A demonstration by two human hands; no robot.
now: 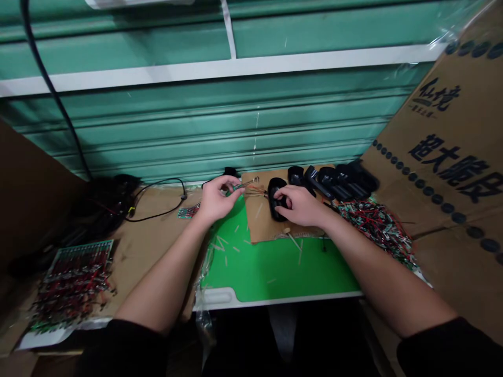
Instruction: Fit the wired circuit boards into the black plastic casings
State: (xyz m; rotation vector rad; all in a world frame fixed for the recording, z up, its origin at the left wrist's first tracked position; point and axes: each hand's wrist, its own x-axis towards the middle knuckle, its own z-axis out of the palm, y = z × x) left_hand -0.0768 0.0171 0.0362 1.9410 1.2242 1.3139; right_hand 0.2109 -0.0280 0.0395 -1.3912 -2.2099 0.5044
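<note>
Between the thumb and fingers of my left hand [220, 198] is a small green circuit board [237, 187]. Thin red and dark wires [255, 191] run from it toward a black plastic housing [277, 183]. My right hand [301, 205] is closed on that oblong, hollow housing, with thumb and fingertips at its inner side. The housing rests over a piece of cardboard [261, 228] on a green board [251, 272]. What lies under the right fingertips is hidden.
More black housings [330, 180] stand at the back right beside a heap of wired circuit boards [379, 228]. Another wired stack [78, 283] lies far left, near a black cable [157, 215]. Small white strips [220, 243] are scattered on the green surface. A cardboard box [444, 157] rises at right.
</note>
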